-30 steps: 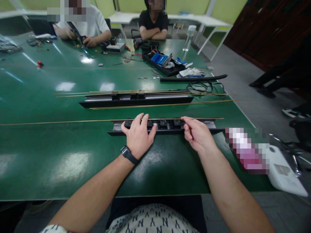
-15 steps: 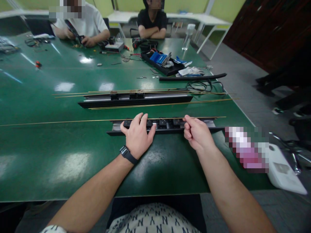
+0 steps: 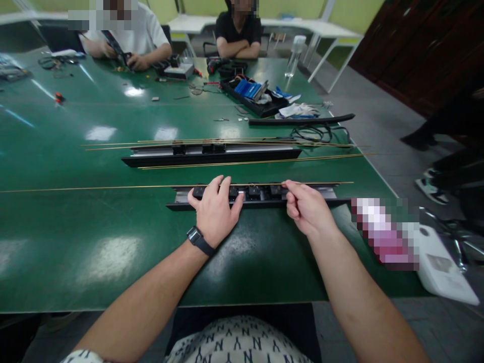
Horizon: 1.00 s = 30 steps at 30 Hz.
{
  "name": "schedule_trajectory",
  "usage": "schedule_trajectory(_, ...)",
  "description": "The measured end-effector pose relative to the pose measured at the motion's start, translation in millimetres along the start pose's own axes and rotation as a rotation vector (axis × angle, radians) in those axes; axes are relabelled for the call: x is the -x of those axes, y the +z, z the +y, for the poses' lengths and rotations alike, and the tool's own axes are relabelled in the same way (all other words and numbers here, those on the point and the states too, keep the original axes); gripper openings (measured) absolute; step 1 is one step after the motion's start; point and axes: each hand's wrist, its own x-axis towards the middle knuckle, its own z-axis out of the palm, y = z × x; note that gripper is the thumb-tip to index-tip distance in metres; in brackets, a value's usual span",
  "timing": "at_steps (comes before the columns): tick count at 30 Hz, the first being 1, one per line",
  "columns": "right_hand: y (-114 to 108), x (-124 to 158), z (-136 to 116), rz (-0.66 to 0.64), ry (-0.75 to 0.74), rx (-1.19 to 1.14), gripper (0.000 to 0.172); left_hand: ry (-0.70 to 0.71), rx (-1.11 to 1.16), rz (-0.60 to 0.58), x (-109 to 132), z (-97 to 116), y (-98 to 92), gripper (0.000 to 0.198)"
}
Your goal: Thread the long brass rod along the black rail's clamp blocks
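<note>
On the green worktop [image 3: 260, 272] in front of me, the rail [image 3: 264, 205] lies crosswise, black blocks [image 3: 254, 191] in its channel. My left hand [image 3: 216, 209] rests over it, loosely open, fingers spread across the blocks. My right hand [image 3: 306, 206] is closed, thumb and forefinger pinching the rod [image 3: 151, 187], which runs along the rail's far edge and well out leftward. Beyond lies a second rail [image 3: 215, 159].

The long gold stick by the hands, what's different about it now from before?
The gold stick has slid a little to the right, so its right end sticks out farther beyond the near black channel. The right hand still pinches it; the left hand stays spread on the channel.
</note>
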Motion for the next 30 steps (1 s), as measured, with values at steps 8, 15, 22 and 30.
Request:
schedule_trajectory(8,2.8,0.0,-0.2,0.054,0.014,-0.013,0.019,0.009,0.004,0.003,0.3,-0.3,0.2,0.046)
schedule_trajectory(15,1.8,-0.5,0.4,0.063,0.007,-0.007,0.024,-0.005,-0.012,-0.011,-0.3,0.9,-0.4,0.047)
schedule_trajectory(22,-1.6,-0.3,-0.1,0.016,-0.006,-0.013,0.021,0.009,0.006,0.012,-0.1,-0.3,0.4,0.046)
schedule_trajectory(30,-0.4,-0.1,-0.2,0.015,0.003,-0.024,0.018,-0.002,-0.007,-0.009,-0.5,0.4,-0.3,0.046)
